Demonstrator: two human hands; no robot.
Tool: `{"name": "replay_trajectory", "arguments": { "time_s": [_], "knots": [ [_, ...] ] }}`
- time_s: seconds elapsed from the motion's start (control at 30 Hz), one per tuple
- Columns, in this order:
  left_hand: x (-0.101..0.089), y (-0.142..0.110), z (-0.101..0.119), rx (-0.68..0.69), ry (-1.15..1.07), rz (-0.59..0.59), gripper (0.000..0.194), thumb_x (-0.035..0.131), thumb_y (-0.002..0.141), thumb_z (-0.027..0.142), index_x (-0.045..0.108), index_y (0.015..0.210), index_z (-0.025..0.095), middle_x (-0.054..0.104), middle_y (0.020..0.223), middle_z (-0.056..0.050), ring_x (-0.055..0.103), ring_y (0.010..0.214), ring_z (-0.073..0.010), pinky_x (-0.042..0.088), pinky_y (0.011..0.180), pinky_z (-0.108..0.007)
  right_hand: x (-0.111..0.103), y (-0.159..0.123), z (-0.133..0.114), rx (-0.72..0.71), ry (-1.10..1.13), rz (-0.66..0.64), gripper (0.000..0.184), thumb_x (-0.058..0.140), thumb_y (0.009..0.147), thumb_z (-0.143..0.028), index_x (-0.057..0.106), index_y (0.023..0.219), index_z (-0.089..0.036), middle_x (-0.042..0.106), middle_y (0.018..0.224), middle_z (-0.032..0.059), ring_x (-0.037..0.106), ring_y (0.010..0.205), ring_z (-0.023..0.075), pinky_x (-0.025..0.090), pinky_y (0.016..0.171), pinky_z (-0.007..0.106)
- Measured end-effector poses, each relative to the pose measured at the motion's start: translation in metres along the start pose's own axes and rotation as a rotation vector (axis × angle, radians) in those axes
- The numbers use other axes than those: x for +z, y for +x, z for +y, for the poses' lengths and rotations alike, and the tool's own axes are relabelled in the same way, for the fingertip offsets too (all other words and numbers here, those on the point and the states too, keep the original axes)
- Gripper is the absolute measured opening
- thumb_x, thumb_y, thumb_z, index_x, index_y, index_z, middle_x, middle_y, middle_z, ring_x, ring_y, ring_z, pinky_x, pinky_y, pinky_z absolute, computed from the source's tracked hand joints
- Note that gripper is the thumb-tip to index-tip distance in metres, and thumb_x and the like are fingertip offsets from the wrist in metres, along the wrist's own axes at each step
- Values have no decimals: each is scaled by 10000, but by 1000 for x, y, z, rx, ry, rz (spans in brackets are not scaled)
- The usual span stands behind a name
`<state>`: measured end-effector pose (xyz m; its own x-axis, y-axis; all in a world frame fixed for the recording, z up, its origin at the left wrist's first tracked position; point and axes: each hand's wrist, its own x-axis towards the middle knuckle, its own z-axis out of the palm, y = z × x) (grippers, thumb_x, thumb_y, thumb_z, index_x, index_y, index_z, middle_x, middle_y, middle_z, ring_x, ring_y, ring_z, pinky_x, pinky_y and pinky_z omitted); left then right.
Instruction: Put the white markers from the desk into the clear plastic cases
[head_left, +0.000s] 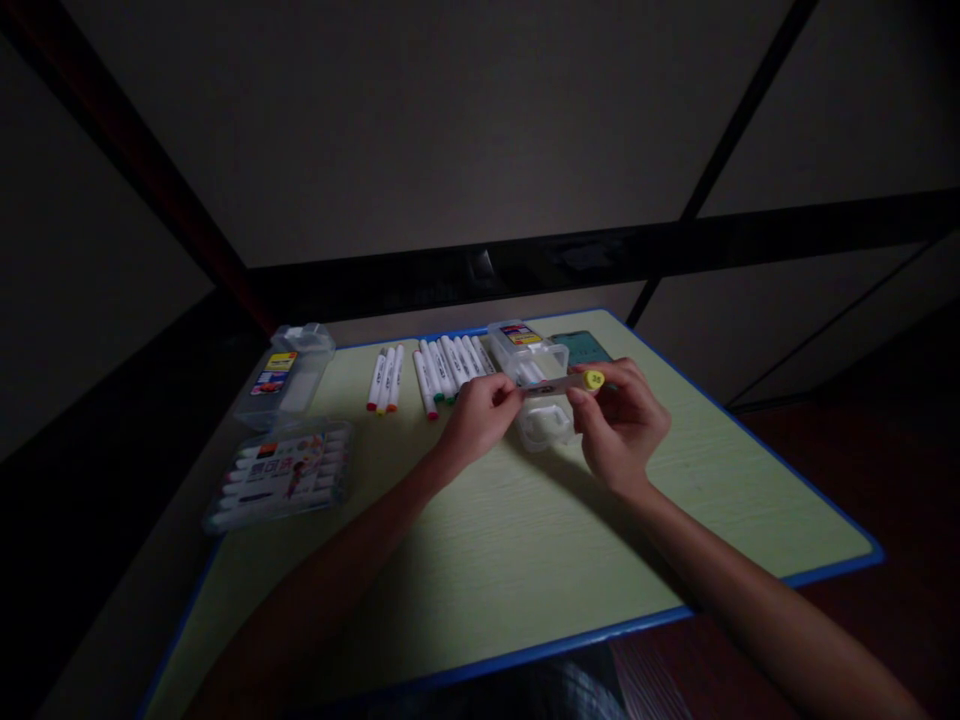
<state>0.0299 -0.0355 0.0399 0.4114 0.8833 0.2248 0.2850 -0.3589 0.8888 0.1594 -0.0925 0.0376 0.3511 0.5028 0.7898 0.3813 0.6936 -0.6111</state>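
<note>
Both my hands hold one white marker with a yellow cap (564, 383) level above the table. My left hand (478, 415) pinches its left end. My right hand (619, 420) is closed around the end with the yellow cap. Just behind and under the marker lies an open clear plastic marker case (529, 352), its lid (546, 428) resting below my hands. A row of white markers (450, 365) lies on the pale green table (525, 560) to the left of the case, with three more markers (385, 380) further left.
A closed clear case (289, 375) stands at the table's far left, and a flat pack full of markers (283, 475) lies nearer. A teal object (581, 347) sits behind the open case. The table has a blue edge; dark walls surround it.
</note>
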Motion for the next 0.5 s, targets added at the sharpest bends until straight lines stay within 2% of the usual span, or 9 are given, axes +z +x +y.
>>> {"name": "replay_trajectory", "arguments": {
  "time_s": [0.13,0.2,0.37,0.5],
  "knots": [
    [-1,1,-1,14,-38,45,165,490,736,143,464,574,156,490,538,34,484,534,-88,352,506,-195,-1,0,4,-50,-46,59,102,628,754,-250,608,852,-230,475,706,-18,449,551,88,382,478,244],
    [-1,2,-2,27,-15,24,161,487,733,140,473,573,154,502,546,29,485,537,-88,355,511,-198,-1,0,6,-76,-78,80,104,627,754,-263,603,850,-233,472,705,-18,447,545,86,379,474,242],
    [0,-1,-6,57,144,-163,152,490,731,142,559,596,136,550,563,10,485,551,-90,338,512,-207,-2,1,10,-86,-95,105,96,613,762,-261,603,854,-233,479,722,-13,453,550,84,380,472,240],
    [3,-4,-6,68,254,-299,204,488,751,173,575,572,128,524,534,11,433,516,-80,291,498,-225,-3,3,11,-89,-110,133,106,610,763,-264,601,860,-223,480,734,-11,457,551,79,378,460,232]
  ]
}}
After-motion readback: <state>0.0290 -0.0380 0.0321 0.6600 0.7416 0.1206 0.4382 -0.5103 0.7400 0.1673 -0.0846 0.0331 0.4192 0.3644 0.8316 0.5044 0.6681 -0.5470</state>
